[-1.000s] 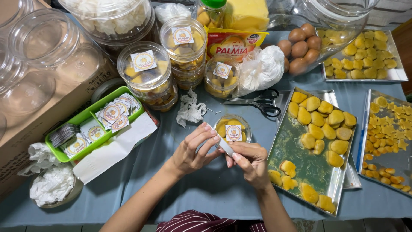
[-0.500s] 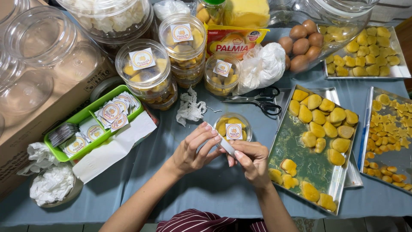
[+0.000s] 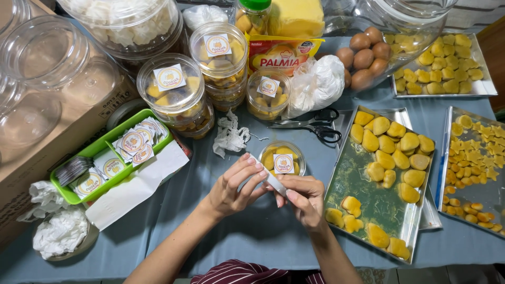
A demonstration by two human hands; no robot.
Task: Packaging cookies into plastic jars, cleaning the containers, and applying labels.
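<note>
**A:** Centre of the frame, low down: both hands meet over the blue-grey surface. The left hand has its grip pressed together, thumb and fingertips pinching one end of a narrow white strip.

**B:** And the right hand takes the other end, grip pinching that same strip from below. The strip runs on a slant between them, upper left to lower right.

**A:** Just above the hands sits a small round container of yellow cookies, round sticker on its lid. The strip lies just beside it; whether they touch, I cannot tell.

**B:** To the right of the hands, a metal tray with yellow pastries scattered over it. Black-handled scissors lie above that small container.

**A:** Left of the frame, a green basket holds loose round stickers. Crumpled white scraps lie between the basket and the scissors.

**B:** Upper middle, taller clear jars of cookies, stacked and labelled. Brown eggs sit upper right, near a second tray of pastries.
</note>
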